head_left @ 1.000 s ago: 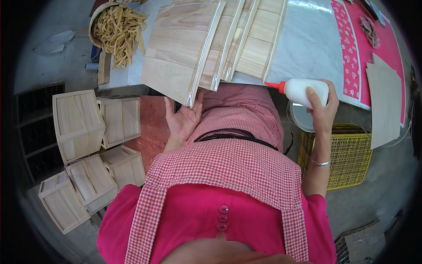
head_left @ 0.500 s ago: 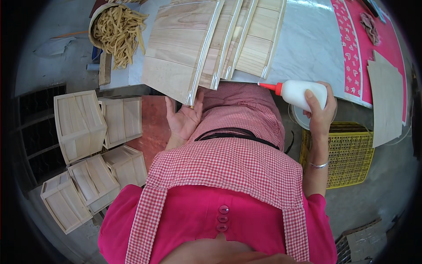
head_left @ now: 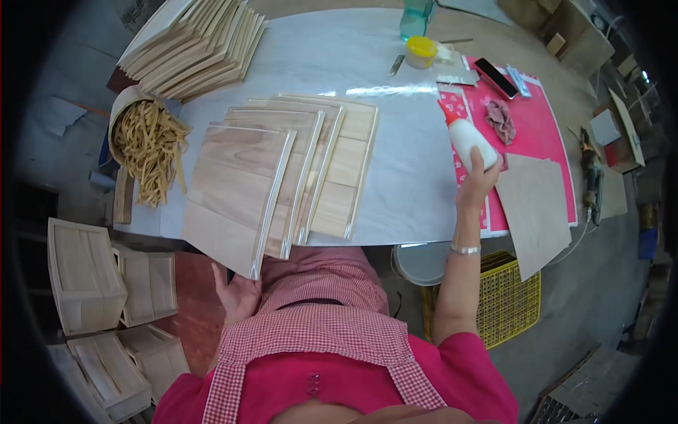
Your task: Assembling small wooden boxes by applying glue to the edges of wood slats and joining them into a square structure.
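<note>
My right hand grips a white glue bottle with a red nozzle, standing it on the pink mat at the right of the table. Below the table's front edge, my left hand rests with spread fingers under the nearest of several overlapping light wooden panels. These panels fan across the white-covered table, the front one jutting over the edge. I wear a pink shirt and a checked apron.
A basket of pale wooden strips sits at the left, a stack of panels behind it. Wooden crates stand on the floor left. A thin board, yellow crate, white bucket, rag and phone lie right.
My right hand has carried the glue bottle up from beside the table edge and set it upright on the pink mat. The view has tilted up over the table.
</note>
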### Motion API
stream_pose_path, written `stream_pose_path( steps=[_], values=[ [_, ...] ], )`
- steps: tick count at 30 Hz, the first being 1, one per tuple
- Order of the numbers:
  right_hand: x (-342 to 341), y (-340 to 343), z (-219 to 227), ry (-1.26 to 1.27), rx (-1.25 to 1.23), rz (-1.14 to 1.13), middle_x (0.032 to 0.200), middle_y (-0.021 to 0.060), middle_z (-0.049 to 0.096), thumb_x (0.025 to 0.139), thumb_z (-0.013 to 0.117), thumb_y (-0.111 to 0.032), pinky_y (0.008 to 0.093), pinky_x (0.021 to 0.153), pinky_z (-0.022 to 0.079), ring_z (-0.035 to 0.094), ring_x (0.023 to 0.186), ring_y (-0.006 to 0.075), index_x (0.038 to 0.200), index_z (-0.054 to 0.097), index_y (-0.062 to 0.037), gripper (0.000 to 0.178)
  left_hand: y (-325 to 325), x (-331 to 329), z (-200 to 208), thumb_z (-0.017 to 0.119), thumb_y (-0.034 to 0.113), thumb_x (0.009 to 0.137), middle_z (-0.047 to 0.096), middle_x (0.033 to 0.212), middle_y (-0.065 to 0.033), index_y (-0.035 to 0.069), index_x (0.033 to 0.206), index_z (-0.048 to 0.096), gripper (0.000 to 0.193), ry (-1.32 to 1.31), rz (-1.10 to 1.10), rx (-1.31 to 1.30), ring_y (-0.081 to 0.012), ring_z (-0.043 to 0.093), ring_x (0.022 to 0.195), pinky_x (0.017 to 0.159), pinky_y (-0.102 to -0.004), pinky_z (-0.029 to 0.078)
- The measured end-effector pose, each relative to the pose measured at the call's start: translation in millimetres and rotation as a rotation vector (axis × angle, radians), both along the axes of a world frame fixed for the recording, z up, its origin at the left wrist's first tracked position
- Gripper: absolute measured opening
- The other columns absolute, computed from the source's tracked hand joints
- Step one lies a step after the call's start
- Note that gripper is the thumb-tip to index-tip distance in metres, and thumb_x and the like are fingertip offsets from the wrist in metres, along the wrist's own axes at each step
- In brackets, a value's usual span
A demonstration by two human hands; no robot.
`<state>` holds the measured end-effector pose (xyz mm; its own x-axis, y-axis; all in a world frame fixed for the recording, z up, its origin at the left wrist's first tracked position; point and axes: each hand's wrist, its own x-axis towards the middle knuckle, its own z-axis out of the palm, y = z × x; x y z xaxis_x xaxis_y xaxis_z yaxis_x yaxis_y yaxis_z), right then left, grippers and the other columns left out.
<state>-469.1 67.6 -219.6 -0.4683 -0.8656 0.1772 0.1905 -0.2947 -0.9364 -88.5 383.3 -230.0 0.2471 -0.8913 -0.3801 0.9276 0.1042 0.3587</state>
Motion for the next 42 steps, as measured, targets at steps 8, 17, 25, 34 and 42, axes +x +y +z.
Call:
stream_pose_path(
  steps=[8, 17, 25, 34, 42],
  values=[
    [-41.8, -158.1, -35.3, 1.031, 0.118, -0.294, 0.08, 0.0136, 0.058, 0.07, 0.078, -0.041, 0.0404, 0.071, 0.046, 0.056, 0.075, 0.0285, 0.082, 0.051, -0.0016, 0.049, -0.7, 28.6, 5.6, 0.052, 0.054, 0.09, 0.043, 0.142, -0.0123, 0.006, 0.141, 0.034, 0.072, -0.1, 0.115, 0.037, -0.03, 0.041, 0.13, 0.109, -0.0463, 0.032],
    [8.2, -91.9, 28.3, 1.355, -0.147, -0.147, 0.103, 0.019, 0.064, 0.078, 0.072, -0.038, 0.0406, 0.086, 0.047, 0.061, 0.098, 0.0342, 0.105, 0.061, 0.0013, 0.049, -28.1, 54.3, 22.0, 0.051, 0.038, 0.095, 0.043, 0.141, -0.0154, 0.003, 0.14, 0.035, 0.059, -0.206, 0.124, 0.099, -0.0322, 0.041, 0.13, 0.109, -0.0467, 0.033],
    [191.6, 99.3, 68.2, 1.292, -0.496, 0.562, 0.128, 0.0208, 0.053, 0.078, 0.073, -0.023, 0.0419, 0.102, 0.039, 0.05, 0.121, 0.0358, 0.13, 0.047, -0.0011, 0.062, -20.3, 87.8, 61.5, 0.053, 0.027, 0.092, 0.055, 0.129, -0.0167, 0.001, 0.134, 0.043, 0.051, -0.135, 0.08, -0.335, -0.033, 0.055, 0.116, 0.1, -0.046, 0.044],
    [340.4, 184.2, 18.3, 1.95, -0.626, 0.631, 0.138, 0.026, 0.04, 0.083, 0.055, -0.023, 0.0566, 0.103, 0.031, 0.037, 0.131, 0.0398, 0.134, 0.041, 0.0055, 0.06, 16.6, 74.0, 101.1, 0.053, 0.031, 0.09, 0.055, 0.129, -0.0164, 0.001, 0.134, 0.043, 0.054, -0.159, 0.307, -0.476, -0.0322, 0.06, 0.109, 0.09, -0.045, 0.052],
    [331.0, 177.7, 25.7, 1.931, -0.698, 0.672, 0.136, 0.0284, 0.041, 0.085, 0.054, -0.02, 0.0566, 0.099, 0.036, 0.038, 0.129, 0.0413, 0.132, 0.041, 0.0076, 0.057, 49.1, 95.6, 91.4, 0.054, 0.025, 0.089, 0.051, 0.134, -0.0178, 0.0, 0.138, 0.037, 0.057, -0.054, 0.267, -0.642, -0.0365, 0.055, 0.117, 0.097, -0.0482, 0.047]
  ],
)
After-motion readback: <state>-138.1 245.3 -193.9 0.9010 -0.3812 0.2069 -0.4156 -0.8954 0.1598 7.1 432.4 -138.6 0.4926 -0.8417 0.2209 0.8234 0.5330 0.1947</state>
